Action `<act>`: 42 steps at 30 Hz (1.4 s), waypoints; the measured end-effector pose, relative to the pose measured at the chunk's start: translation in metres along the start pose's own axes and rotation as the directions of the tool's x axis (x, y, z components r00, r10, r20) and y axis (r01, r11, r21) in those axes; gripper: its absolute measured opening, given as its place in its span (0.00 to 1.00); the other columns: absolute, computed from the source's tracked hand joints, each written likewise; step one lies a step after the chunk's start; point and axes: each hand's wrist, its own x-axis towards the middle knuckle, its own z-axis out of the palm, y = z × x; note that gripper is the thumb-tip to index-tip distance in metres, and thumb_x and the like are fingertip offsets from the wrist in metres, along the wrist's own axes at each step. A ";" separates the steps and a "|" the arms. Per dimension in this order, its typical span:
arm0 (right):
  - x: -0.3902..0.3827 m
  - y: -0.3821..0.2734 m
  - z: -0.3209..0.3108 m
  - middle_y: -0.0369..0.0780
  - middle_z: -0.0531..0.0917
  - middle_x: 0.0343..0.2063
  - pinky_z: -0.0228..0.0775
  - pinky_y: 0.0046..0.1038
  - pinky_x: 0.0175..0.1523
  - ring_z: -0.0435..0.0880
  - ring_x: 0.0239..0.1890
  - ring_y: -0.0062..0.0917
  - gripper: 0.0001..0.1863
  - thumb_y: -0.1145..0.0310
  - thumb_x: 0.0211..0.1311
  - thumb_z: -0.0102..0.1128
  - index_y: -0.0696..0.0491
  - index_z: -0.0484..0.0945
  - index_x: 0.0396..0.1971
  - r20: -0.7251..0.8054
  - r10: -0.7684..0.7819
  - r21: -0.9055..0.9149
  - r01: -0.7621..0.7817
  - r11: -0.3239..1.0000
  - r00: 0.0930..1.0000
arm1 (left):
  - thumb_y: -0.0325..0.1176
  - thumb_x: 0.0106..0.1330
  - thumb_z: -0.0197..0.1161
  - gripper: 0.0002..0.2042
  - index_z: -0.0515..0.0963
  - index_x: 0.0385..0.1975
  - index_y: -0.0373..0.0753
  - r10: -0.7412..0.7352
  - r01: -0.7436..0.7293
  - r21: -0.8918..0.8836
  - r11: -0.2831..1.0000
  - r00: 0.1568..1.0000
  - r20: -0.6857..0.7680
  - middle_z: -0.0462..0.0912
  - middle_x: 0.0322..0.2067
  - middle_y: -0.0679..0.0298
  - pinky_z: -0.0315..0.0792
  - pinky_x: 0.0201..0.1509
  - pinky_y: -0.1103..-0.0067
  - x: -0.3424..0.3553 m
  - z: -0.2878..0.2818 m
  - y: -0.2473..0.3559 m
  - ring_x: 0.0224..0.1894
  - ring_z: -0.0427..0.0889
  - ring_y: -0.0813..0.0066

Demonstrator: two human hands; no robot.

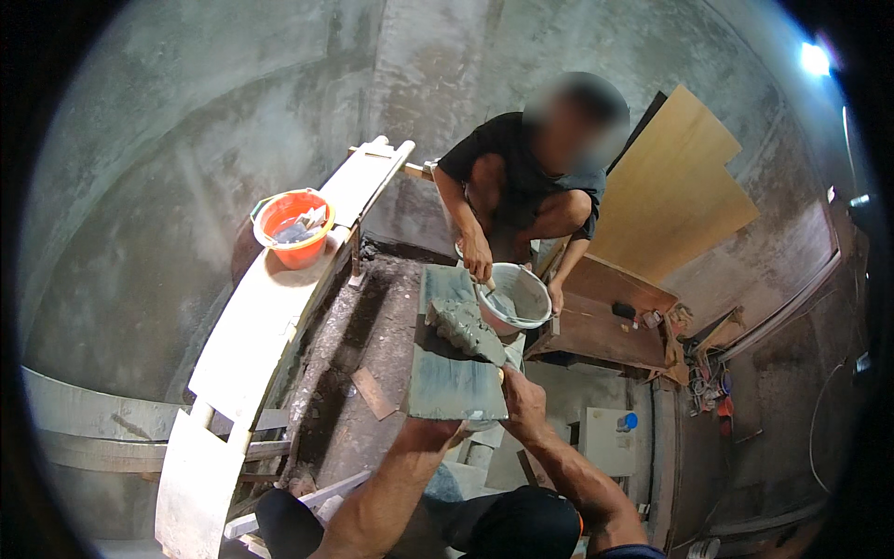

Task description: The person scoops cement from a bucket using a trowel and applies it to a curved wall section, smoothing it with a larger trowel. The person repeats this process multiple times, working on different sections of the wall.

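Note:
A flat, grey-smeared plasterer's hawk (456, 389) is held in front of me, with a heap of wet grey mortar (466, 331) across its middle. My left hand (436, 431) grips it from beneath at the near edge; the board hides most of the fingers. At the board's right edge, my right hand (525, 404) is closed around something with a small yellowish end showing, the rest out of sight. Just beyond the hawk, a crouching co-worker (507, 163) tilts a pale bucket (535, 298) of grey mortar and holds a tool's handle in it.
To the left runs a raised plank walkway (244, 340) on poles, with an orange bucket (293, 228) on it. Plywood sheets (684, 186) lean at the back right. Below are rough ground, a loose board piece (373, 393) and a wooden box (610, 321). Grey plastered walls surround us.

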 end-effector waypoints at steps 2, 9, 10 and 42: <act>-0.001 0.000 -0.008 0.46 0.81 0.32 0.75 0.45 0.37 0.83 0.34 0.47 0.21 0.67 0.58 0.69 0.52 0.72 0.50 0.016 -0.043 -0.027 0.043 0.999 0.999 | 0.51 0.79 0.48 0.26 0.70 0.67 0.41 0.016 -0.016 0.004 1.000 1.000 0.006 0.80 0.57 0.59 0.78 0.60 0.67 0.002 0.004 0.002 0.55 0.81 0.65; -0.017 0.002 -0.033 0.45 0.83 0.35 0.76 0.44 0.38 0.84 0.36 0.46 0.24 0.68 0.57 0.70 0.50 0.72 0.53 0.164 0.005 -0.046 0.002 0.999 0.986 | 0.53 0.79 0.47 0.27 0.70 0.67 0.41 0.055 -0.055 0.002 0.998 0.998 0.015 0.80 0.57 0.59 0.78 0.60 0.67 0.005 0.011 0.015 0.55 0.81 0.64; -0.020 0.002 -0.036 0.45 0.83 0.35 0.76 0.44 0.38 0.84 0.36 0.46 0.24 0.68 0.57 0.70 0.50 0.72 0.53 0.147 -0.015 -0.059 0.024 0.998 0.989 | 0.53 0.79 0.47 0.27 0.70 0.67 0.41 0.060 -0.060 0.002 0.998 0.998 0.018 0.80 0.57 0.59 0.78 0.60 0.67 0.004 0.012 0.017 0.55 0.81 0.64; 0.093 -0.040 -0.085 0.35 0.80 0.31 0.69 0.24 0.33 0.76 0.30 0.17 0.22 0.56 0.74 0.63 0.58 0.75 0.56 0.600 -0.098 0.722 -0.484 0.494 0.794 | 0.63 0.73 0.46 0.34 0.69 0.67 0.41 -0.023 0.022 -0.122 0.992 1.000 -0.008 0.78 0.58 0.57 0.77 0.61 0.66 -0.068 -0.014 0.064 0.56 0.79 0.61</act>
